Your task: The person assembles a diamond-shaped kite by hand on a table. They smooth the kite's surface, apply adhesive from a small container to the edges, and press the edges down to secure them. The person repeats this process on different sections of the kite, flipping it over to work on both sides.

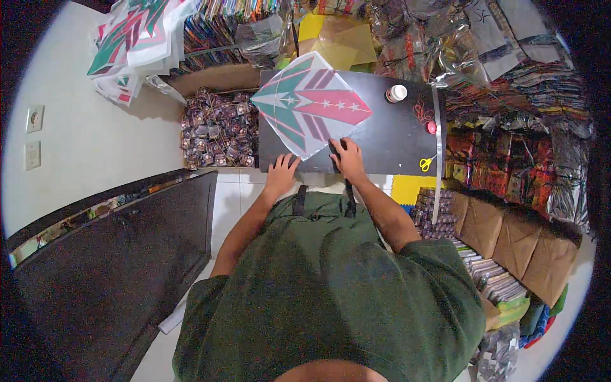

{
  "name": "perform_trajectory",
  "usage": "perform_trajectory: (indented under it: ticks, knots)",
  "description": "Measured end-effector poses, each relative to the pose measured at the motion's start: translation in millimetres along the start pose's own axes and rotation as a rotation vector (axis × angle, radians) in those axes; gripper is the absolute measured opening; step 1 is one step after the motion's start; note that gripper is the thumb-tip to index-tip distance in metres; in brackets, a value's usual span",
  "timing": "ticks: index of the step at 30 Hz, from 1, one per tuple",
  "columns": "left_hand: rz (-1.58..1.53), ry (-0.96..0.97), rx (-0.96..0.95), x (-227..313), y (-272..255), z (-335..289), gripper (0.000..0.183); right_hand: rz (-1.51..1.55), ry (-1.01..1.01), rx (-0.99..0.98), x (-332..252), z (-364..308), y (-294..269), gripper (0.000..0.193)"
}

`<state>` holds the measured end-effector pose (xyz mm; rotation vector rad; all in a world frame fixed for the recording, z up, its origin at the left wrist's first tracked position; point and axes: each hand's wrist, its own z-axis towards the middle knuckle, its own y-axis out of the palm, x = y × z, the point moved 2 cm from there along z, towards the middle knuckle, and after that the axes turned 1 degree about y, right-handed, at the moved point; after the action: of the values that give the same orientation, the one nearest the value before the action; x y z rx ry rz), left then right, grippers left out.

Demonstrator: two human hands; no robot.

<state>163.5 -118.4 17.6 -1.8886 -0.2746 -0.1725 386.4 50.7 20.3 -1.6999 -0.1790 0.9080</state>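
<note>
A diamond-shaped kite (324, 105) in white, green, pink and maroon, with white stars, lies flat on a black table (382, 149). Thin sticks run across it. My left hand (280, 174) rests at the table's near edge beside the kite's lower corner, fingers apart. Along the kite's lower right edge, the fingertips of my right hand (347, 159) touch down, spread and slightly bent. Nothing shows in either hand.
On the table's right side are a white-capped bottle (396, 94), red thread (421, 113), a pink spool (431, 127) and yellow scissors (426, 164). A box of small wrapped packets (219, 130) adjoins the left side. Stacked kites (143, 41) hang at upper left; wrapped bundles (509, 153) line the right.
</note>
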Motion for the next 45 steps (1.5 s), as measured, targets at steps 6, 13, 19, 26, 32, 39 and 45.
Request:
perform_trajectory:
  ticks: [6,13,19,26,32,39,45]
  knots:
    - [-0.041,-0.014,-0.006,0,-1,-2,0.083,-0.093,-0.049,0.016,3,-2,12,0.054]
    - [-0.055,-0.025,-0.037,1,-2,0,0.082,-0.099,-0.067,0.103,1,0,7,0.048]
    - [-0.066,-0.03,-0.036,0,1,1,0.083,-0.03,0.043,0.09,9,3,2,0.042]
    - [-0.074,-0.057,-0.084,3,-4,2,0.081,-0.09,0.033,0.059,8,5,2,0.041]
    - [-0.086,-0.064,-0.088,4,-4,3,0.081,-0.104,0.068,0.078,12,10,5,0.04]
    - [-0.073,-0.069,-0.063,5,-1,2,0.079,-0.034,0.024,0.057,16,8,2,0.041]
    - [-0.08,-0.066,-0.037,7,-2,2,0.079,-0.083,-0.145,-0.025,-2,-4,5,0.042]
